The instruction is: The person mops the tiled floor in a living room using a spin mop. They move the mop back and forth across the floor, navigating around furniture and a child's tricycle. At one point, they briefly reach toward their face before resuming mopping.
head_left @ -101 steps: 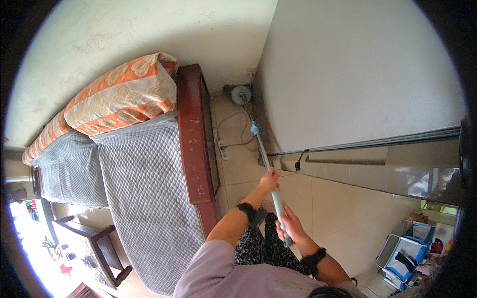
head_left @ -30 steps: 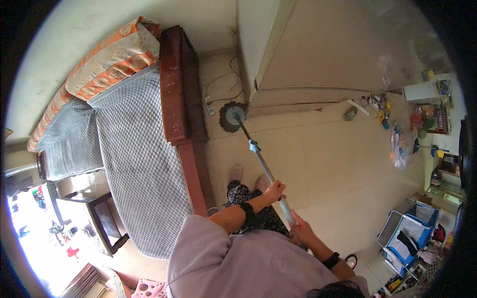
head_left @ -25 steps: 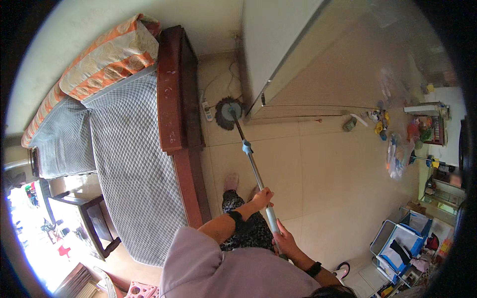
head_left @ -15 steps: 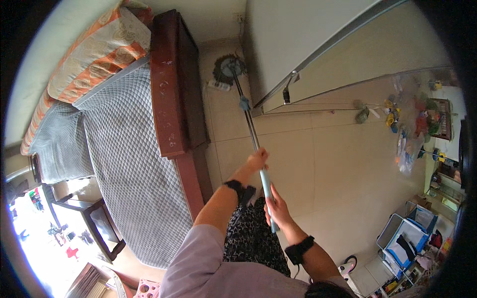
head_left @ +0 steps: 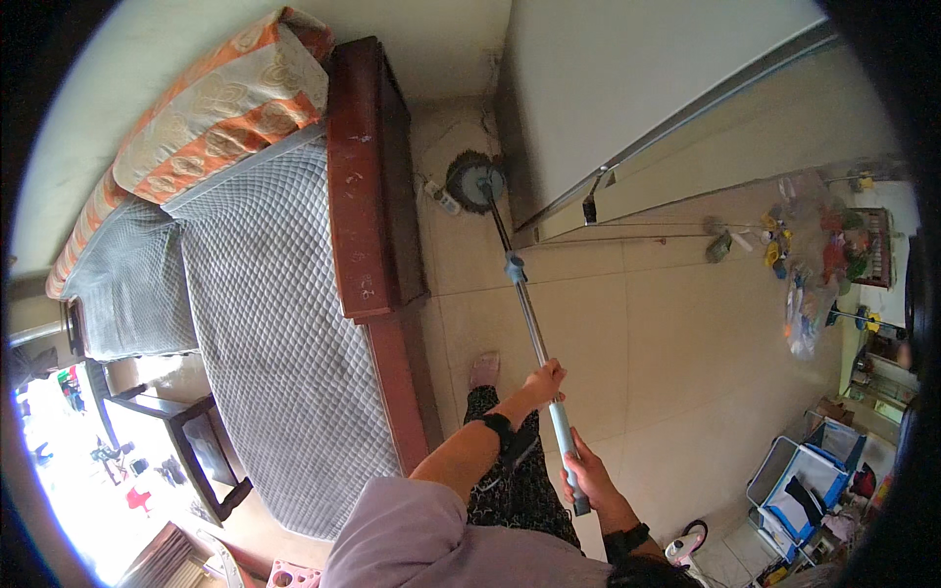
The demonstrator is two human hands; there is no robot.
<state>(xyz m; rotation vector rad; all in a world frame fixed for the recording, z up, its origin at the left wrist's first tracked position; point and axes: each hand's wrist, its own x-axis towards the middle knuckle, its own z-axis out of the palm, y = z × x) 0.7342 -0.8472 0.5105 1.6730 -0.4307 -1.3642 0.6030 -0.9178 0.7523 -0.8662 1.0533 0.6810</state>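
A spin mop [head_left: 530, 318] with a metal pole and pale blue grip slants away from me. Its round grey head with dark fringe [head_left: 475, 183] lies flat on the floor, in the gap between the wooden bed end and the white cabinet. My left hand [head_left: 544, 383] is wrapped round the pole just above the grip. Lower down, near the pole's end, my right hand [head_left: 589, 472] closes round the pale grip. A small white object [head_left: 442, 198], perhaps a power strip or bottle, lies on the floor beside the mop head's left edge.
A bed with a grey quilted cover [head_left: 284, 333] and reddish-brown wooden end [head_left: 365, 196] flanks the left. The white cabinet [head_left: 627, 88] stands at upper right. Farther right are toys and plastic bags [head_left: 804, 304] and a blue-framed folding chair [head_left: 809, 490]. My foot [head_left: 484, 369] rests near the bed.
Both hands have drawn back toward my body, bringing the mop head nearer along the floor, away from the far wall. My foot has come into view beside the bed.
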